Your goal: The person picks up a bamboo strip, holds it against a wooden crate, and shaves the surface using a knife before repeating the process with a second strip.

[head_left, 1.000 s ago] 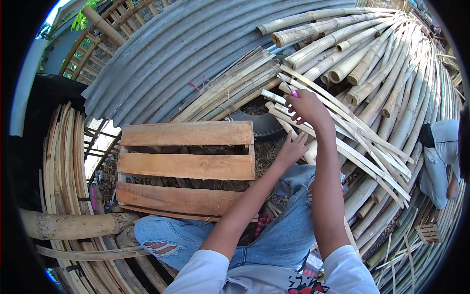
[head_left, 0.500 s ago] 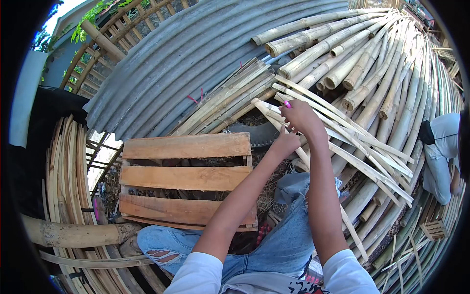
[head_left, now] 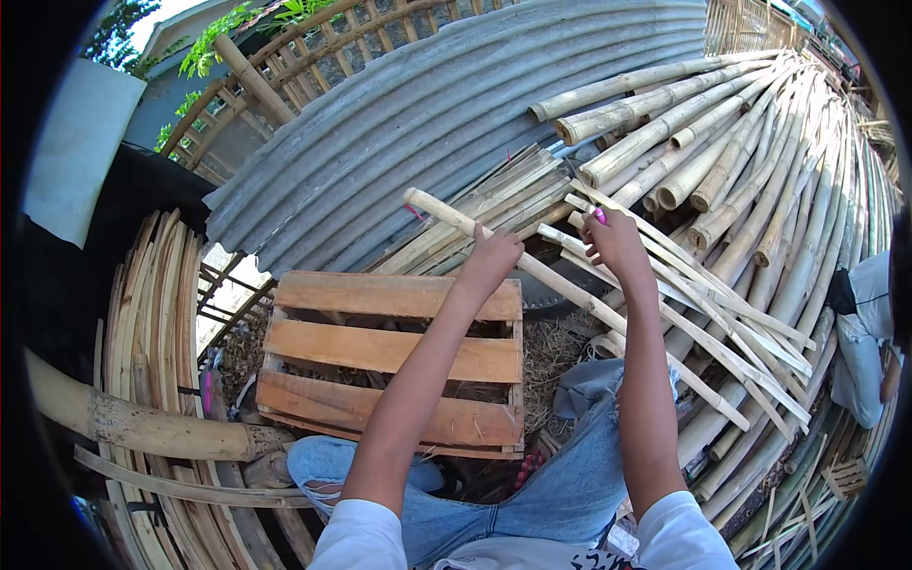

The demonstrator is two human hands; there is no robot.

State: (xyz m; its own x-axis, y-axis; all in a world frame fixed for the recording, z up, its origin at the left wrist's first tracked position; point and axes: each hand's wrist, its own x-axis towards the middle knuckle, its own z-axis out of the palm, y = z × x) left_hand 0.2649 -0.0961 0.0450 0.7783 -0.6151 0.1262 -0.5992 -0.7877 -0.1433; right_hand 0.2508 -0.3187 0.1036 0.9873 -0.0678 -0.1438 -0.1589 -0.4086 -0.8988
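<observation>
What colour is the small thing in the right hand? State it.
The small thing is pink; head view.

No legible text (the shirt's dark marks (head_left: 598, 560) are unreadable).

Looks like an outdoor bamboo workyard, in daylight: filled with long round poles (head_left: 698, 183) (sawn across at the near ends) and split strips (head_left: 771, 353), bordered by corrugated sheeting (head_left: 427, 119) and a lattice fence (head_left: 347, 47), with straw-like litter (head_left: 546, 356) underfoot.

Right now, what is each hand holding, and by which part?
The left hand holds a bamboo strip near its far end. The right hand holds a small pink object; which part it grips cannot be told.
</observation>
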